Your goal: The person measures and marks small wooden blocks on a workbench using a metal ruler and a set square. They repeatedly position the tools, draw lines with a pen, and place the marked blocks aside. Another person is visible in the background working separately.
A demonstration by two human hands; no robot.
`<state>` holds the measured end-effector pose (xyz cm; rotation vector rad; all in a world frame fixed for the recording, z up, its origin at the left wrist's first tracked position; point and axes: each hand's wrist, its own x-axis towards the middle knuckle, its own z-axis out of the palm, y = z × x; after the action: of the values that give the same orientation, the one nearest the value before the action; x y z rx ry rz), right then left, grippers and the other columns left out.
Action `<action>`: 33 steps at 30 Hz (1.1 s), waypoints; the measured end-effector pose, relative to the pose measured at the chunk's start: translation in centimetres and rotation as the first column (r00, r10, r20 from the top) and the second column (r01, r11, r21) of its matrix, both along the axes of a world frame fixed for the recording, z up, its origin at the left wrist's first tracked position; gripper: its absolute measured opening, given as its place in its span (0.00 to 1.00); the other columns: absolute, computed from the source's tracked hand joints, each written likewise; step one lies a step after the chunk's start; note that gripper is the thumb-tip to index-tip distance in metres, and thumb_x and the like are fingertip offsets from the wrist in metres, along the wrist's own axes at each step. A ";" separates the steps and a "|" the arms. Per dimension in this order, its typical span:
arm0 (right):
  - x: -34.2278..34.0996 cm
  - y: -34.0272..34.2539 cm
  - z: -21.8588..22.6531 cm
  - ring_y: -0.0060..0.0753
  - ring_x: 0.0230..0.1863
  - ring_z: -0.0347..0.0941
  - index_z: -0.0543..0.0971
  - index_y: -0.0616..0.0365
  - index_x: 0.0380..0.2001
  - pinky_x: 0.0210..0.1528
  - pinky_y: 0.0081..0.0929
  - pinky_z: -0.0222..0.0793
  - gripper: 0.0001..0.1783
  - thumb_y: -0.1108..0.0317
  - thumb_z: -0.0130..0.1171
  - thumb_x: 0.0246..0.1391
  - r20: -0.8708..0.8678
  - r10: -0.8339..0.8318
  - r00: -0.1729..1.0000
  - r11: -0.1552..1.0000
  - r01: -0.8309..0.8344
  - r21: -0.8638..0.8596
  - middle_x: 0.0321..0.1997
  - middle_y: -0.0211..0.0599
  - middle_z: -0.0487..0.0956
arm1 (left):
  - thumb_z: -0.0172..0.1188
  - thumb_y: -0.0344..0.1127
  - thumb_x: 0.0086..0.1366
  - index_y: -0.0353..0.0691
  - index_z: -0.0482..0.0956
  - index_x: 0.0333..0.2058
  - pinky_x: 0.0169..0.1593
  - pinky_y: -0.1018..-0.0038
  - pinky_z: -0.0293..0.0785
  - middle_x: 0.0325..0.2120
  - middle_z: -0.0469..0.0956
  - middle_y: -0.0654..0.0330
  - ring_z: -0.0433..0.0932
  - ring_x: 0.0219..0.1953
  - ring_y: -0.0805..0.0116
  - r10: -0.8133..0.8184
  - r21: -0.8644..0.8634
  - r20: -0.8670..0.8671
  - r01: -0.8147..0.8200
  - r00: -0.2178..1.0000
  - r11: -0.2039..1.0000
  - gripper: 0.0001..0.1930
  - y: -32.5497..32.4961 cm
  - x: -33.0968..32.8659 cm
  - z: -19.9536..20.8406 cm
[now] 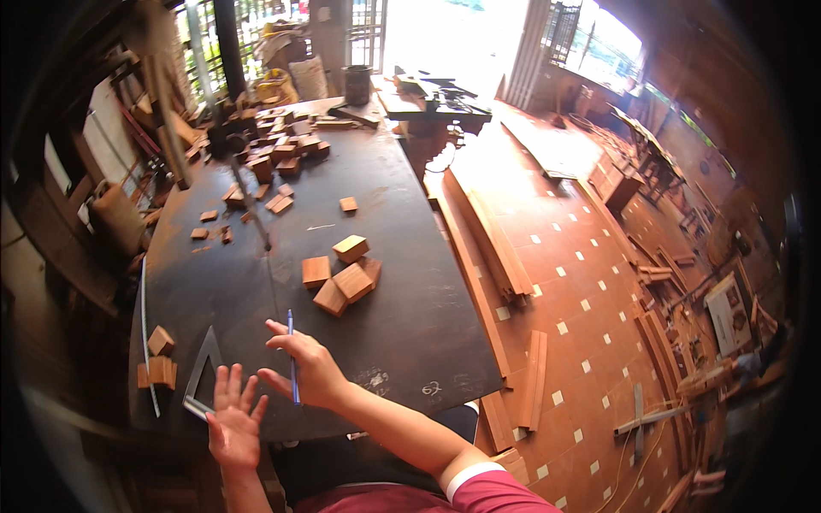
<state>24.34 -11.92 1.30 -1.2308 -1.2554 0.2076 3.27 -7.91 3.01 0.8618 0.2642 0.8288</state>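
My left hand (233, 427) is turned palm up near the table's front edge, fingers spread and nothing in it. Just beside its fingers lies a dark metal set square (203, 366) with a lighter edge piece. My right hand (314, 371) is over the table to the right of it, gripping a blue pen (292, 338) that points upward. Ahead of the right hand sits a small cluster of cut wooden blocks (351, 282) on the dark tabletop (402, 308). More wooden blocks (157, 373) rest at the left edge, against a thin metal strip (145, 316).
A big heap of wooden blocks (286, 150) covers the table's far end, with a dark bucket (357, 85) behind. An upright rod (248, 201) stands over the table's left half. Long timber boards (487, 244) lie on the tiled floor (590, 342) to the right.
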 end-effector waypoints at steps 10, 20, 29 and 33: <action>0.8 -7.3 0.5 0.59 0.62 0.76 0.76 0.64 0.49 0.61 0.43 0.74 0.19 0.62 0.66 0.62 0.273 -0.292 0.917 0.956 0.285 0.066 0.60 0.63 0.77 | 0.41 0.85 0.59 0.51 0.27 0.76 0.75 0.44 0.21 0.77 0.17 0.54 0.19 0.78 0.50 -0.104 -0.224 0.306 0.178 0.946 0.958 0.62 -0.6 -2.1 0.7; -1.8 -37.7 -15.6 0.45 0.58 0.76 0.74 0.71 0.49 0.59 0.37 0.71 0.13 0.70 0.51 0.70 0.237 -0.835 0.496 0.363 0.821 -0.440 0.57 0.56 0.78 | 0.40 0.80 0.66 0.32 0.64 0.68 0.72 0.49 0.56 0.61 0.73 0.39 0.66 0.69 0.45 -0.266 -0.430 -0.461 0.049 0.847 0.902 0.53 -5.0 -27.2 -14.7; -4.8 -35.3 -18.8 0.31 0.49 0.76 0.74 0.56 0.58 0.50 0.29 0.74 0.27 0.48 0.61 0.66 -0.819 -0.413 -0.398 0.888 0.024 -0.460 0.50 0.34 0.79 | 0.41 0.77 0.68 0.41 0.58 0.73 0.73 0.62 0.55 0.69 0.65 0.56 0.62 0.71 0.59 -0.244 -0.418 -0.713 -0.119 0.658 0.901 0.49 -9.2 -18.4 -25.2; -4.9 -34.0 -17.4 0.34 0.52 0.75 0.71 0.56 0.61 0.54 0.32 0.73 0.31 0.47 0.62 0.65 -0.784 -0.617 -0.067 0.785 0.025 -0.619 0.54 0.37 0.78 | 0.54 0.70 0.67 0.40 0.50 0.75 0.74 0.64 0.52 0.73 0.58 0.55 0.55 0.74 0.59 -0.287 -0.415 -0.832 -0.189 0.474 0.890 0.51 -10.2 -19.0 -23.4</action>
<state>19.44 -45.96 -16.07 -1.2471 0.5183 0.8707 -15.69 -18.14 -20.44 0.7672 1.3268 0.1356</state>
